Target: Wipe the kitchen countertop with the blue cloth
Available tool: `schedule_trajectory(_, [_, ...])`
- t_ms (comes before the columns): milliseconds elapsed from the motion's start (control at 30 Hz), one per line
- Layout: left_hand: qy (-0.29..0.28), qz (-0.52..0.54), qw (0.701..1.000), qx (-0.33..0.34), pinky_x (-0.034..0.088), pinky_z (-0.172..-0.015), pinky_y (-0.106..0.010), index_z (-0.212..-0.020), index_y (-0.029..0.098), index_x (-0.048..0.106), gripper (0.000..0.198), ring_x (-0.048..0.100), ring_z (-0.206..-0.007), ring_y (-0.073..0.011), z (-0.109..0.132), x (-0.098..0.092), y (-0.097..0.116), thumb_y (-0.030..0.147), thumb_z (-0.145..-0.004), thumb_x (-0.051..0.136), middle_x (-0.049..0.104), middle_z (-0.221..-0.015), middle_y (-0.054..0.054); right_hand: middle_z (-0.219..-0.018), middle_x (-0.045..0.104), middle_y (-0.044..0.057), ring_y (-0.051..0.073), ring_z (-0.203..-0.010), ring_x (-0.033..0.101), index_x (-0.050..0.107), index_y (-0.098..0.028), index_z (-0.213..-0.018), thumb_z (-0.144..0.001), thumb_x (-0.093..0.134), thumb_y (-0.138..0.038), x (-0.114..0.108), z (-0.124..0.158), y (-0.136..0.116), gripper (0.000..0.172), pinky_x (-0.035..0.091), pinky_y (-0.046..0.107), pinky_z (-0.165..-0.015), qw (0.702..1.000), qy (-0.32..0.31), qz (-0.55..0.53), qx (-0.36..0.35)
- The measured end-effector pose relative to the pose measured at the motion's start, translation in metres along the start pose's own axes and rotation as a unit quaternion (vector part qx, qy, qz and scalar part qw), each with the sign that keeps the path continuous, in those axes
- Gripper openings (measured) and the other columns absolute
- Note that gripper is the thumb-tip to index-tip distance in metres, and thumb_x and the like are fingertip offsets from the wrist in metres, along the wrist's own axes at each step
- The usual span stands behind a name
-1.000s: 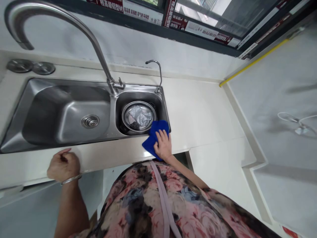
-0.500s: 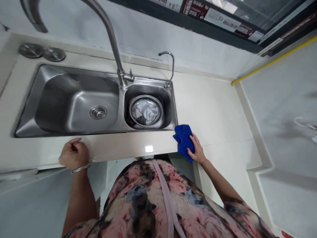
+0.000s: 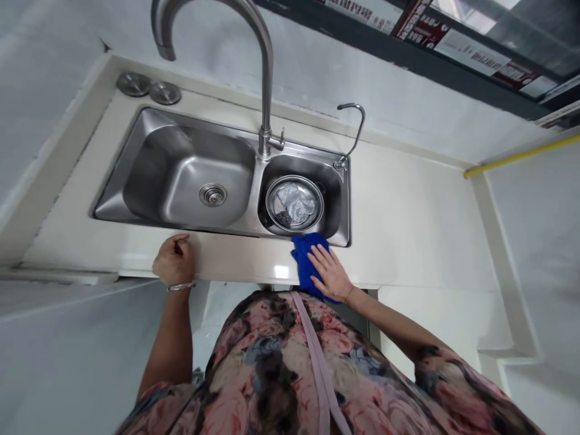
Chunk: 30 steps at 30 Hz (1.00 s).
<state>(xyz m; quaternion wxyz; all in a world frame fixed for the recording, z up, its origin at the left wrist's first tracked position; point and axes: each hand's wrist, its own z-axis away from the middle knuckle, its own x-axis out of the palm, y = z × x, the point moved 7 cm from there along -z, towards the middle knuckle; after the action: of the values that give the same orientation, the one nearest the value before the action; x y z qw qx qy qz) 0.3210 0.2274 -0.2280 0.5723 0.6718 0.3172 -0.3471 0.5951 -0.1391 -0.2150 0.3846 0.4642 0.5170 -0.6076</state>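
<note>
A blue cloth (image 3: 304,260) lies on the strip of counter in front of the small sink bowl, its lower part reaching over the counter's front edge. My right hand (image 3: 328,272) holds it down against the counter, fingers stretched across the cloth and thumb apart. Further left, my left hand (image 3: 176,260), with a bracelet on the wrist, rests closed in a loose fist at the counter edge. Nothing shows in that fist. Behind both hands is the steel double sink (image 3: 257,199). A round metal colander (image 3: 317,211) sits in its smaller bowl with a crumpled, clear plastic-looking piece inside.
A tall curved faucet (image 3: 267,78) rises behind the sink, with a thin small tap (image 3: 360,130) at its right corner. Two round metal lids (image 3: 149,88) lie at the back left. A yellow pipe (image 3: 521,158) runs along the right wall. White counter (image 3: 408,217) extends rightward.
My right hand has slid the blue cloth leftward along the counter's front, from beside the sink's right corner to before the small bowl. The view has shifted left; my left hand stays a fist.
</note>
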Motion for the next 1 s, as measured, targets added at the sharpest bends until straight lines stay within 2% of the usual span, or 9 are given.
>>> schedule_trajectory(200, [-0.016,-0.004,1.0,-0.005,0.04,-0.074,-0.033,-0.11,0.021,0.08,0.029,0.062,-0.08,-0.02,0.003,0.001,0.0,0.025,-0.098,0.053,0.075,-0.097,-0.006,-0.177,0.026,0.014,0.035,-0.166,0.017,0.034,-0.017,-0.169,-0.103,0.057,-0.039,0.018,-0.1,-0.066,0.073,0.018,0.063,-0.134,0.993,-0.043,-0.077,-0.08])
schedule_trajectory(367, [-0.021,-0.007,1.0,-0.01,0.042,-0.076,-0.034,-0.111,0.022,0.08,0.033,0.062,-0.08,-0.0203,0.003,-0.001,-0.001,0.028,-0.097,0.05,0.075,-0.094,-0.006,-0.172,0.037,0.018,0.035,-0.158,0.036,0.039,-0.014,-0.166,-0.103,0.061,-0.04,0.028,-0.193,-0.1,0.072,0.032,0.057,-0.13,0.986,-0.077,-0.119,-0.09])
schedule_trajectory(467, [-0.017,-0.008,1.0,-0.016,0.041,-0.075,-0.033,-0.111,0.023,0.08,0.035,0.06,-0.077,-0.02,0.003,-0.004,0.0,0.03,-0.096,0.049,0.073,-0.088,-0.005,-0.167,0.047,0.016,0.031,-0.156,0.042,0.042,-0.016,-0.164,-0.103,0.063,-0.039,0.033,-0.228,-0.114,0.068,0.033,0.051,-0.13,0.976,-0.109,-0.148,-0.121])
schedule_trajectory(533, [-0.015,-0.013,1.0,-0.021,0.04,-0.074,-0.033,-0.11,0.024,0.081,0.036,0.059,-0.075,-0.0203,0.003,-0.006,0.001,0.032,-0.096,0.049,0.072,-0.084,-0.005,-0.164,0.051,0.015,0.028,-0.153,0.047,0.043,-0.017,-0.164,-0.104,0.062,-0.039,0.032,-0.237,-0.112,0.066,0.037,0.047,-0.128,0.972,-0.117,-0.166,-0.119])
schedule_trajectory(667, [-0.016,-0.02,0.999,-0.023,0.039,-0.07,-0.032,-0.11,0.024,0.081,0.036,0.057,-0.071,-0.0199,0.003,-0.008,0.004,0.032,-0.095,0.049,0.071,-0.08,-0.004,-0.152,0.063,0.016,0.028,-0.136,0.063,0.048,-0.014,-0.16,-0.103,0.065,-0.04,0.022,-0.214,-0.078,0.065,0.049,0.042,-0.117,0.975,-0.106,-0.18,-0.072])
schedule_trajectory(800, [-0.015,-0.025,0.999,-0.022,0.036,-0.068,-0.031,-0.109,0.024,0.082,0.036,0.057,-0.071,-0.0186,0.004,-0.009,0.005,0.032,-0.095,0.049,0.073,-0.084,-0.004,-0.134,0.073,0.02,0.031,-0.117,0.073,0.056,-0.009,-0.153,-0.104,0.059,-0.042,0.006,-0.149,-0.015,0.059,0.057,0.045,-0.106,0.982,-0.085,-0.164,-0.035])
schedule_trajectory(867, [-0.019,-0.024,0.999,-0.021,0.035,-0.068,-0.03,-0.108,0.024,0.082,0.036,0.057,-0.07,-0.018,0.003,-0.009,0.004,0.032,-0.095,0.05,0.075,-0.086,-0.004,-0.132,0.075,0.018,0.03,-0.115,0.074,0.06,-0.014,-0.15,-0.104,0.055,-0.045,-0.005,-0.112,0.018,0.055,0.057,0.047,-0.105,0.989,-0.035,-0.145,-0.024])
schedule_trajectory(933, [-0.025,-0.022,0.999,-0.02,0.035,-0.067,-0.03,-0.107,0.023,0.082,0.036,0.057,-0.071,-0.0177,0.003,-0.008,0.003,0.032,-0.095,0.05,0.076,-0.088,-0.005,-0.129,0.076,0.017,0.03,-0.111,0.074,0.06,-0.015,-0.15,-0.105,0.053,-0.046,-0.01,-0.082,0.042,0.054,0.059,0.047,-0.102,0.991,-0.005,-0.131,-0.021])
schedule_trajectory(1000, [-0.032,-0.016,0.999,-0.018,0.036,-0.068,-0.03,-0.108,0.023,0.082,0.035,0.059,-0.073,-0.018,0.003,-0.008,0.002,0.032,-0.095,0.051,0.077,-0.092,-0.005,-0.129,0.076,0.016,0.03,-0.113,0.074,0.06,-0.018,-0.15,-0.105,0.051,-0.045,-0.012,-0.066,0.052,0.053,0.059,0.047,-0.1,0.993,0.013,-0.119,-0.024])
